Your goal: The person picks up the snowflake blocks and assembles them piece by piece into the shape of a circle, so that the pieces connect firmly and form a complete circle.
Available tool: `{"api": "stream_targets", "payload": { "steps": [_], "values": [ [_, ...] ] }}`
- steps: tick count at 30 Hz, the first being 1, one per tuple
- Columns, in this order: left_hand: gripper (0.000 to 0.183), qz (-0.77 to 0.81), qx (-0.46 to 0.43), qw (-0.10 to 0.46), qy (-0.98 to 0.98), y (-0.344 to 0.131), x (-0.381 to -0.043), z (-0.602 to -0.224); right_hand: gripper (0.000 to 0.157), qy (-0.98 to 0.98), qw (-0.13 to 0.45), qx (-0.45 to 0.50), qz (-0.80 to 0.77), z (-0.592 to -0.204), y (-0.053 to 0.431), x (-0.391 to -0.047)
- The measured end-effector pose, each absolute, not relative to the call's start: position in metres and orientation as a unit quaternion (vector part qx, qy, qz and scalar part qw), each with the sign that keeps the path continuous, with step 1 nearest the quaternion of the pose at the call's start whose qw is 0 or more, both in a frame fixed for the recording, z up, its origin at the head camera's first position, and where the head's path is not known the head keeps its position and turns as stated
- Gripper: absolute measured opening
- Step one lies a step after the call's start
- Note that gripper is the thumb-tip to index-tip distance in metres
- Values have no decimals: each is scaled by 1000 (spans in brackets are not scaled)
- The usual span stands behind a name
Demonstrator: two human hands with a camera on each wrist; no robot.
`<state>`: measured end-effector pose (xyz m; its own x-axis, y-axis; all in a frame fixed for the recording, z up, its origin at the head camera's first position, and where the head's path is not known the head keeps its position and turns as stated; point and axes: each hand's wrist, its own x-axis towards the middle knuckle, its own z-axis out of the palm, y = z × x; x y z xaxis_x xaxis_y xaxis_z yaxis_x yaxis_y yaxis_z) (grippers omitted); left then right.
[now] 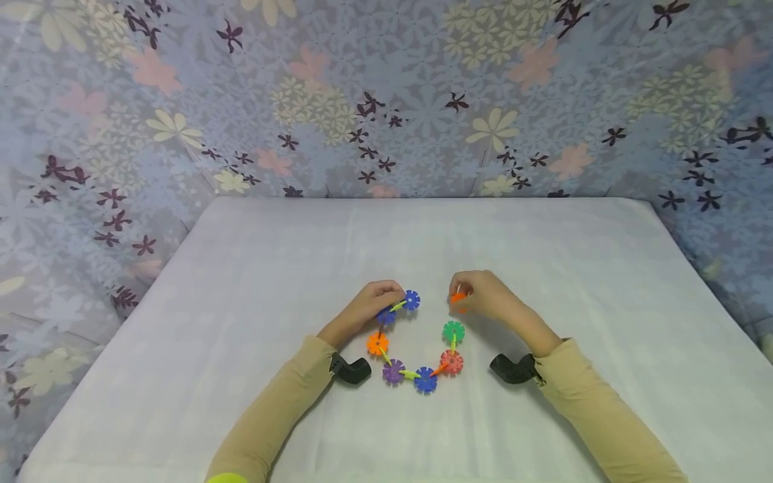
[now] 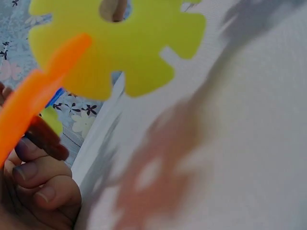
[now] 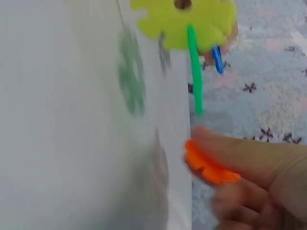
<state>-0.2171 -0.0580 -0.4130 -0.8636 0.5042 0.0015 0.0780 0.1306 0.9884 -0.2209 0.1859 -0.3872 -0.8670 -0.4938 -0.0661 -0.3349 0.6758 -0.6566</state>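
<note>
A curved chain of notched plastic snowflake discs lies in the middle of the head view. My left hand [image 1: 371,302] grips it near its left end, by a blue disc [image 1: 386,316], with another blue disc [image 1: 412,300] past the fingertips. From there the chain runs down through an orange disc [image 1: 378,344], a purple disc [image 1: 394,371] and others to a green disc [image 1: 453,331] at the right end. Just above that green disc, my right hand [image 1: 486,294] pinches a loose orange disc [image 3: 211,165] between thumb and fingers. A yellow-green disc [image 2: 139,52] fills the top of the left wrist view.
A white cloth covers the table [image 1: 290,248]. Behind it and at the sides hangs a floral-patterned covering [image 1: 410,87]. Black wrist devices [image 1: 351,370] sit below both sleeves, beside the chain.
</note>
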Motion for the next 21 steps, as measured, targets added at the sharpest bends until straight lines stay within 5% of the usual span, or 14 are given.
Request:
{"api": "stream_targets", "payload": {
  "steps": [8, 21],
  "values": [
    [22, 639, 177, 160, 731, -56, -225, -433, 8, 830, 64, -242, -498, -402, 167, -215],
    [24, 602, 218, 151, 753, -58, -223, -428, 16, 805, -19, -279, -524, -403, 153, -201]
  ]
}}
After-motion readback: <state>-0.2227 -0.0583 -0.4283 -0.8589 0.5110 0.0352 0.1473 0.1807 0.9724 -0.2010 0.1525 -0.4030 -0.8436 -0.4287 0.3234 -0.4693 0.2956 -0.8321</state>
